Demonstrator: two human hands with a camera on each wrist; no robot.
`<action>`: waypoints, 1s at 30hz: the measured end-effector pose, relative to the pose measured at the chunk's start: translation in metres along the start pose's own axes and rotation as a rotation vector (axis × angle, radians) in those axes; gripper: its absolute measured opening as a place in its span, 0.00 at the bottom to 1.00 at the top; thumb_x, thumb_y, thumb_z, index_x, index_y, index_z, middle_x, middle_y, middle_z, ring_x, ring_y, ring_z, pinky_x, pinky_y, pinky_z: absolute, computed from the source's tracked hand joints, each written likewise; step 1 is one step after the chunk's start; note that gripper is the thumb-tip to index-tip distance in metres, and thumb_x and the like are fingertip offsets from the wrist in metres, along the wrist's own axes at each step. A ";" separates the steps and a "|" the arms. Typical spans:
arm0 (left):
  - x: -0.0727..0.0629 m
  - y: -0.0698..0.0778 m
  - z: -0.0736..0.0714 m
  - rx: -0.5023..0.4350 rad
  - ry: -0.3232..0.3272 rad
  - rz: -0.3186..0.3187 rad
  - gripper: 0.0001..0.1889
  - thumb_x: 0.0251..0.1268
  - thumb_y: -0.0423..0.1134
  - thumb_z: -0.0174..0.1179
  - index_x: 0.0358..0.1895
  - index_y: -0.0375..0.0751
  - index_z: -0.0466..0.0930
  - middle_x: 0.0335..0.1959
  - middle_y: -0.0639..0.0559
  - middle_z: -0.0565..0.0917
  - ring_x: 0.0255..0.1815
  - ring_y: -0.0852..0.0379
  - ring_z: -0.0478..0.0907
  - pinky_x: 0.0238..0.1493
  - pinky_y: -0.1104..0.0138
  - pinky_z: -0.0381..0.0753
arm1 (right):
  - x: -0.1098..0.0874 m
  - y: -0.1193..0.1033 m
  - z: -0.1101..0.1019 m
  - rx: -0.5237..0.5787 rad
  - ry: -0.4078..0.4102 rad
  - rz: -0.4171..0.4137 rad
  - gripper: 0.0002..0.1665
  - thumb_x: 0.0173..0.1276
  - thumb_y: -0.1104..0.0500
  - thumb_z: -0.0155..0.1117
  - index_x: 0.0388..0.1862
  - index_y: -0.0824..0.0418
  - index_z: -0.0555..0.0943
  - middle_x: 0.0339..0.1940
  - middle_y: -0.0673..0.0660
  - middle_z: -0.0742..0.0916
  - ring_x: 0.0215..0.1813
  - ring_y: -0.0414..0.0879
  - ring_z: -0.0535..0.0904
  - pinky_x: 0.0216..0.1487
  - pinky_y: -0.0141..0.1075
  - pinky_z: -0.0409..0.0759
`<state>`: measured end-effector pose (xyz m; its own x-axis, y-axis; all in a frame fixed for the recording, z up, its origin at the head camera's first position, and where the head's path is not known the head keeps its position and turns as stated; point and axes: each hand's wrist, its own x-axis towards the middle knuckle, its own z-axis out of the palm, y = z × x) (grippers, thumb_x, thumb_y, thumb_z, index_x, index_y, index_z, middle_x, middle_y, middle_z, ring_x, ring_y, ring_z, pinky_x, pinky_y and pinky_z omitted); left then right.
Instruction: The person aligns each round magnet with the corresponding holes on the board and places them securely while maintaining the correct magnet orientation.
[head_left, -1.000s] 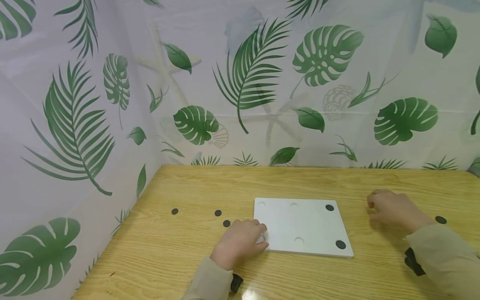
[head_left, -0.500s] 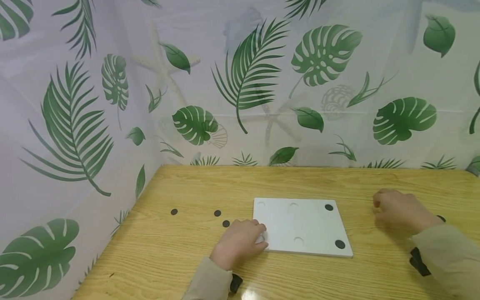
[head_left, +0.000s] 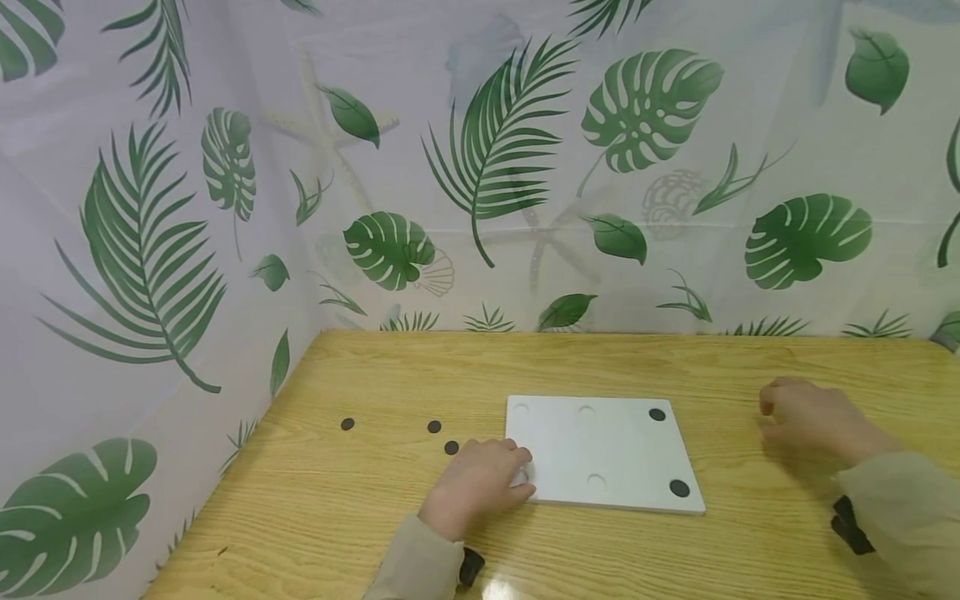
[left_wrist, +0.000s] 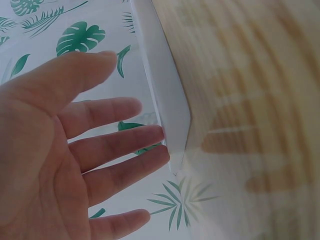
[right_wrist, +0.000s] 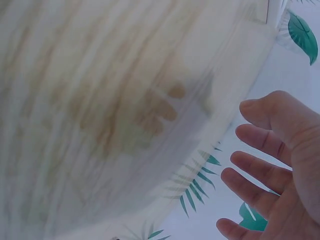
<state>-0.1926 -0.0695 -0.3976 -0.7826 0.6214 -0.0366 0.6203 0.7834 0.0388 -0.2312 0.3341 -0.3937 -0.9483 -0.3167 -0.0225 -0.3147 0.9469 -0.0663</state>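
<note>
A white rectangular board [head_left: 607, 450] with shallow round recesses lies on the table. Two black discs sit on its right side, one at the far corner [head_left: 657, 415] and one at the near corner [head_left: 679, 488]. My left hand [head_left: 480, 479] rests at the board's left edge, its fingers relaxed and spread; in the left wrist view, two fingertips touch the board's edge [left_wrist: 172, 100]. Over the table to the right of the board, my right hand [head_left: 813, 417] hovers with loosely bent fingers. In the right wrist view, nothing is between its fingers [right_wrist: 260, 170].
Left of the board, three loose black discs lie on the wooden table [head_left: 360, 517]: one far left [head_left: 347, 424], one nearer [head_left: 434, 427], one close to my left hand [head_left: 452, 447]. A leaf-patterned cloth [head_left: 525, 167] hangs along the back and left of the table.
My right hand has drifted right, away from the board, and now covers the black disc that showed at the far right. The left hand and board have stayed in place.
</note>
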 end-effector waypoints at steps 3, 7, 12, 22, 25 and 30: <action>0.000 0.000 0.000 0.001 0.001 0.000 0.13 0.58 0.50 0.54 0.39 0.45 0.77 0.26 0.57 0.74 0.23 0.63 0.65 0.24 0.68 0.66 | -0.001 0.002 0.000 -0.002 -0.003 0.003 0.11 0.49 0.56 0.63 0.28 0.62 0.76 0.31 0.58 0.78 0.28 0.50 0.74 0.20 0.48 0.68; -0.001 0.000 0.000 0.001 -0.001 -0.003 0.14 0.58 0.50 0.54 0.39 0.45 0.77 0.26 0.57 0.74 0.23 0.63 0.65 0.24 0.68 0.66 | -0.003 0.004 -0.001 0.003 -0.011 0.007 0.11 0.48 0.57 0.62 0.28 0.62 0.76 0.31 0.58 0.77 0.27 0.48 0.73 0.20 0.47 0.68; 0.000 0.000 0.002 0.006 0.001 -0.006 0.13 0.58 0.50 0.54 0.39 0.46 0.77 0.26 0.58 0.74 0.23 0.63 0.65 0.24 0.69 0.66 | -0.005 0.007 -0.001 0.003 -0.037 0.012 0.12 0.49 0.56 0.62 0.29 0.63 0.76 0.32 0.59 0.77 0.26 0.47 0.72 0.20 0.47 0.68; 0.000 0.000 0.000 0.003 -0.005 -0.009 0.14 0.58 0.50 0.55 0.41 0.45 0.77 0.27 0.57 0.74 0.23 0.63 0.66 0.24 0.69 0.67 | -0.009 0.015 -0.002 0.009 -0.044 0.019 0.15 0.48 0.56 0.63 0.32 0.65 0.76 0.34 0.61 0.78 0.28 0.49 0.73 0.22 0.48 0.69; 0.000 0.000 0.000 -0.003 -0.003 -0.005 0.13 0.58 0.49 0.54 0.40 0.45 0.77 0.27 0.58 0.74 0.23 0.63 0.65 0.24 0.69 0.67 | -0.010 0.018 -0.002 0.016 -0.035 0.013 0.15 0.48 0.56 0.64 0.31 0.65 0.76 0.33 0.61 0.77 0.28 0.49 0.73 0.22 0.47 0.70; -0.001 0.001 -0.002 0.003 -0.003 0.002 0.14 0.58 0.49 0.54 0.41 0.45 0.77 0.27 0.58 0.74 0.23 0.63 0.65 0.24 0.69 0.66 | -0.014 0.022 -0.001 0.016 -0.053 0.019 0.15 0.49 0.56 0.64 0.31 0.65 0.76 0.35 0.63 0.77 0.28 0.49 0.73 0.22 0.46 0.70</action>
<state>-0.1915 -0.0698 -0.3956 -0.7814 0.6228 -0.0391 0.6218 0.7823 0.0357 -0.2253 0.3593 -0.3936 -0.9503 -0.3019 -0.0768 -0.2958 0.9518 -0.0816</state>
